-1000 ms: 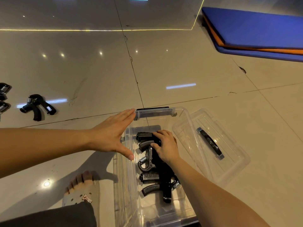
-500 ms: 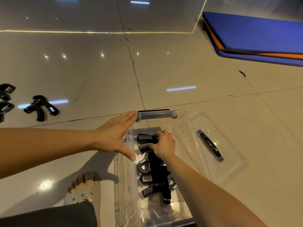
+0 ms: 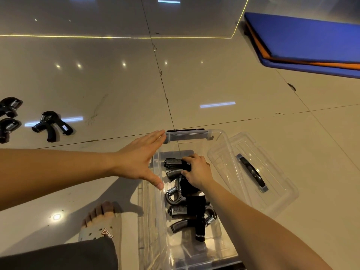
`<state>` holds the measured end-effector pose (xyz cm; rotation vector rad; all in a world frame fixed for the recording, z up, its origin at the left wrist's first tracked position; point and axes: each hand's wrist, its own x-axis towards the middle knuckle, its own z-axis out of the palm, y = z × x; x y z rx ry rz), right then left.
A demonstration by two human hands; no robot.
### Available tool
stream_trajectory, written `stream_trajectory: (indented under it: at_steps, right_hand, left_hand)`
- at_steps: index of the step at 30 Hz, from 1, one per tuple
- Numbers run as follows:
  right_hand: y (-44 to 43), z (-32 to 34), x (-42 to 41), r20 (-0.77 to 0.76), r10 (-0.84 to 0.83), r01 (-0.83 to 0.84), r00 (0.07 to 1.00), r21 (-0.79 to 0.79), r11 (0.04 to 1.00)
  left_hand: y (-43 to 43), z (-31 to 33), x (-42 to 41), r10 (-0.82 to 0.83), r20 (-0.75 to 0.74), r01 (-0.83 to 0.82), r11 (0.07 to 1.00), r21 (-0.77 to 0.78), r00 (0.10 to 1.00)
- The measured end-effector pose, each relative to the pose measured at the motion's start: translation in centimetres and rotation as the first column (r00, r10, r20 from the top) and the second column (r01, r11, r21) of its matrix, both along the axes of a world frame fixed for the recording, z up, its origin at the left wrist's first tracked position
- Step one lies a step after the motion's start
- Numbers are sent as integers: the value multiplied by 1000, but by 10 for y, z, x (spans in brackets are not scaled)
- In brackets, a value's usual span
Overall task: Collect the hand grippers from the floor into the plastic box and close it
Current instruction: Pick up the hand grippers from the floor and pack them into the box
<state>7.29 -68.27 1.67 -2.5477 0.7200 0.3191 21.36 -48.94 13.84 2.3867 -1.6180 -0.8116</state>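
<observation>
Lid (image 3: 253,168) beside box (image 3: 194,134); three hand grippers (image 3: 51,124) lie far left.

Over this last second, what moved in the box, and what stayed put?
The right hand slid toward the far end of the plastic box, carrying the hand gripper it holds. The left hand stayed spread flat at the box's rim; the lid and the floor grippers did not move.

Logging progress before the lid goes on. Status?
Right hand shut on hand gripper inside plastic box. Left hand open at box rim. Three grippers on floor. Lid off, beside box.
</observation>
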Motion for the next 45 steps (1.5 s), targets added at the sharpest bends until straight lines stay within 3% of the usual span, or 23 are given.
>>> stream_trajectory:
  at_steps: [2, 5, 7, 11, 18, 24, 32, 39, 45]
  right_hand:
    - [8, 3, -6, 23, -27, 28, 999, -66, 997]
    - [18, 11, -18, 47, -206, 210, 977, -102, 972]
    - [22, 17, -21, -6, -307, 307, 952, 6, 952]
    - [19, 24, -13, -11, -338, 333, 941, 197, 922]
    - [1, 66, -20, 23, -479, 457, 878, 262, 850]
    - [-1, 101, -45, 140, -590, 519, 796, 345, 782]
    - [59, 200, -49, 329, -524, 414, 786, 349, 841]
    - [170, 286, -4, 459, -343, 149, 819, 408, 901]
    - [283, 316, 29, 518, -160, -76, 840, 406, 911]
  left_hand:
    - [0, 0, 0, -1, 2, 1, 1000, 3, 1000]
    - [0, 1, -1, 1, 9, -1, 1000, 4, 1000]
    - [0, 2, -2, -3, 10, 3, 1000, 9, 1000]
    - [-2, 5, -3, -4, 35, 3, 1000, 21, 999]
    - [4, 11, -11, 9, 88, -11, 1000, 22, 996]
    - [13, 35, -21, -10, 176, 12, 1000, -8, 984]
    - [78, 114, -3, -31, 337, 17, 999, 46, 941]
    - [211, 186, 4, 237, 298, -223, 971, -80, 925]
    - [340, 245, -5, 488, 349, -457, 873, -173, 800]
